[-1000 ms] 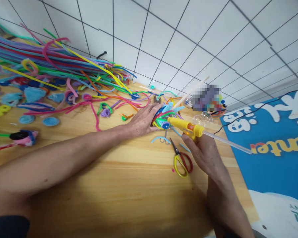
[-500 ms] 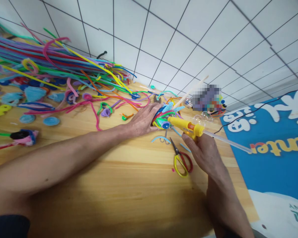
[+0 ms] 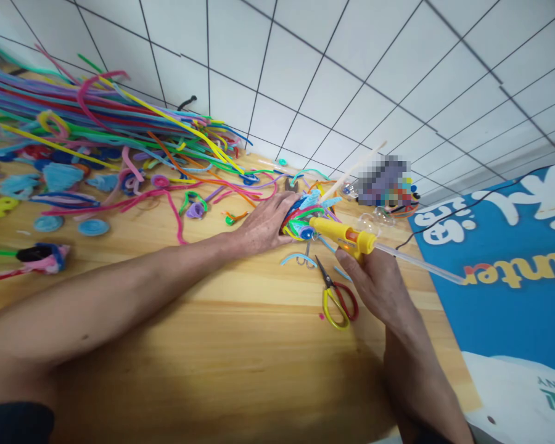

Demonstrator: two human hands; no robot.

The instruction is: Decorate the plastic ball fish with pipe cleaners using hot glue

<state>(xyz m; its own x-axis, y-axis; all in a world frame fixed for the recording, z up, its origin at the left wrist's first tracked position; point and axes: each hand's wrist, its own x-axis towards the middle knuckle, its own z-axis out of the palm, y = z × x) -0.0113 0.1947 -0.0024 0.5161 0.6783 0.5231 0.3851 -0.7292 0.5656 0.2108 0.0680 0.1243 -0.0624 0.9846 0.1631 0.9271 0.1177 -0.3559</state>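
Observation:
My left hand (image 3: pixel 266 227) is closed around the left side of a multicoloured pipe-cleaner piece (image 3: pixel 302 216) with blue, green, red and yellow parts. A pale stick (image 3: pixel 354 172) slants up from behind this piece. My right hand (image 3: pixel 378 280) grips a yellow glue gun (image 3: pixel 337 233), whose nozzle points left at the piece, touching it or very close. A clear glue stick (image 3: pixel 420 264) juts from the gun's back end. Just below the gun lie scissors (image 3: pixel 335 299) with one yellow and one red handle.
Many long pipe cleaners (image 3: pixel 120 114) lie along the tiled wall at the left. Blue discs (image 3: pixel 93 227), curled pieces and a pink-and-black piece (image 3: pixel 44 256) are nearer. Clear balls (image 3: pixel 383 216) sit behind the gun. A blue printed sheet (image 3: pixel 499 308) covers the right side.
The whole view has shifted very slightly. Both hands, the glue gun and the pipe-cleaner piece keep nearly the same positions relative to each other.

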